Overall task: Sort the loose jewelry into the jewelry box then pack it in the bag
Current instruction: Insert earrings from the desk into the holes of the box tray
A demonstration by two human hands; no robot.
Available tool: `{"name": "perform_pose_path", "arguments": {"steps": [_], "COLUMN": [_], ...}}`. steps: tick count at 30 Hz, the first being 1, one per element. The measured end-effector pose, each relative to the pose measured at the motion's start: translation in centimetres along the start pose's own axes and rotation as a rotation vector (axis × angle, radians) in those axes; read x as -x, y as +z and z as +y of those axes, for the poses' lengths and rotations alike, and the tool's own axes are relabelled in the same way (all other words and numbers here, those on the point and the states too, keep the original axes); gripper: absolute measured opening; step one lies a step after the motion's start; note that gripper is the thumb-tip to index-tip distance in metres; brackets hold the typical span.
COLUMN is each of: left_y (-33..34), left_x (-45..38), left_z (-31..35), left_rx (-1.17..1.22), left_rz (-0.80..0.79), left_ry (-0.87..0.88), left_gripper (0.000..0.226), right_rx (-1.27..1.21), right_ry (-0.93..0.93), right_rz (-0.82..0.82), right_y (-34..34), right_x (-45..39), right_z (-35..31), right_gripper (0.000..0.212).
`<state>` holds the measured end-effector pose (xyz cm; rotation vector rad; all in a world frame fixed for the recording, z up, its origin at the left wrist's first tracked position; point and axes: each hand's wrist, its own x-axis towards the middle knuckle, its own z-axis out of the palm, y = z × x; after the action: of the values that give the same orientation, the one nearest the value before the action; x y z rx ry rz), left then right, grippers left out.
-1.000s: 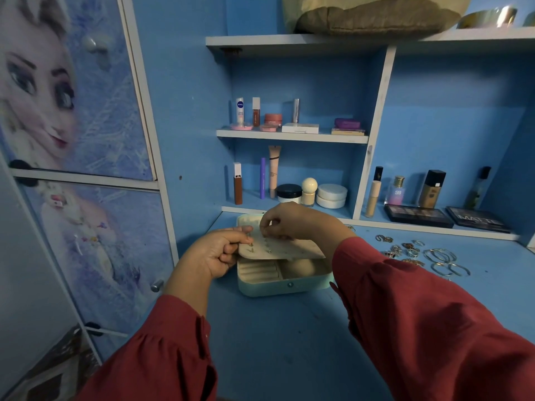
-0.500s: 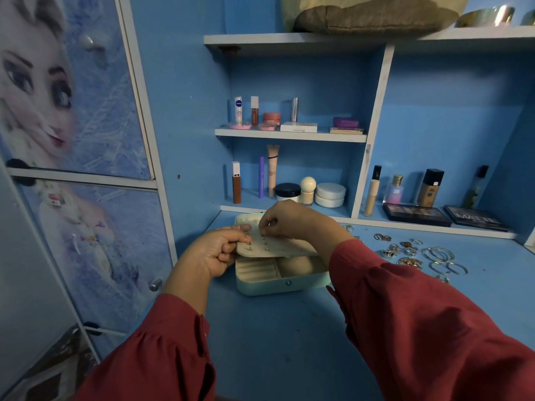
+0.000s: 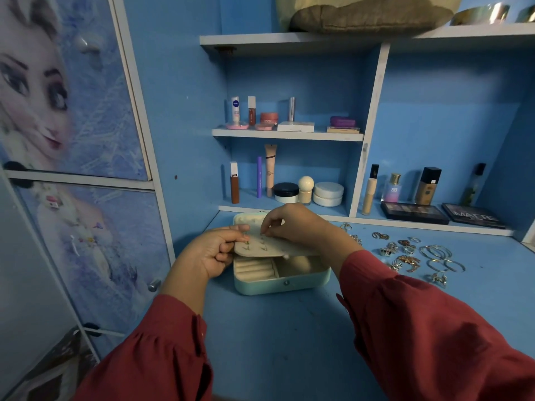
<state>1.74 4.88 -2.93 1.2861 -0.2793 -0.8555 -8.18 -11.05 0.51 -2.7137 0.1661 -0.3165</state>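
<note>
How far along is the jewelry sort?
Early. Done: the jewelry box is open and a few studs sit in its earring panel. In hand: the left hand holds the panel's edge while the right hand pinches at a stud on it. Left: rings, earrings and bangles still lie loose on the desk to the right. No packing seen.

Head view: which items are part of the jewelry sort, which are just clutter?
In play:
- jewelry box
- earring panel, left hand holding it, right hand pinching at it
- loose jewelry on the desk

Clutter:
- cosmetics on the shelves
- palettes
- cushion up top
</note>
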Motion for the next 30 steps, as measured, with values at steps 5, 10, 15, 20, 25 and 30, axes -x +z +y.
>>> {"name": "perform_pose_path", "arguments": {"steps": [5, 10, 15, 20, 25, 30], "left_y": [0.1, 0.0, 0.0, 0.0, -0.1, -0.2], "left_x": [0.2, 0.2, 0.0, 0.5, 0.3, 0.0], "left_z": [0.0, 0.0, 0.0, 0.1, 0.4, 0.4], "left_rx": [-0.002, -0.003, -0.01, 0.02, 0.072, 0.08], "left_rz": [-0.003, -0.011, -0.016, -0.06, -0.107, -0.126], "left_ry": [-0.004, -0.003, 0.0, 0.021, 0.04, 0.094], "left_gripper": [0.021, 0.021, 0.021, 0.017, 0.032, 0.047], "right_rx": [0.018, 0.053, 0.032, -0.118, -0.199, -0.19], "right_ry": [-0.023, -0.021, -0.012, 0.13, 0.284, 0.357], "right_rz": [0.003, -0.023, -0.034, 0.029, 0.176, 0.124], "right_y": [-0.1, -0.2, -0.5, -2.1, -4.0, -3.5], "right_x": [0.1, 0.0, 0.3, 2.1, 5.0, 7.9], "right_z": [-0.2, -0.5, -0.3, 1.6, 4.7, 5.3], "right_gripper": [0.014, 0.015, 0.016, 0.021, 0.027, 0.015]}}
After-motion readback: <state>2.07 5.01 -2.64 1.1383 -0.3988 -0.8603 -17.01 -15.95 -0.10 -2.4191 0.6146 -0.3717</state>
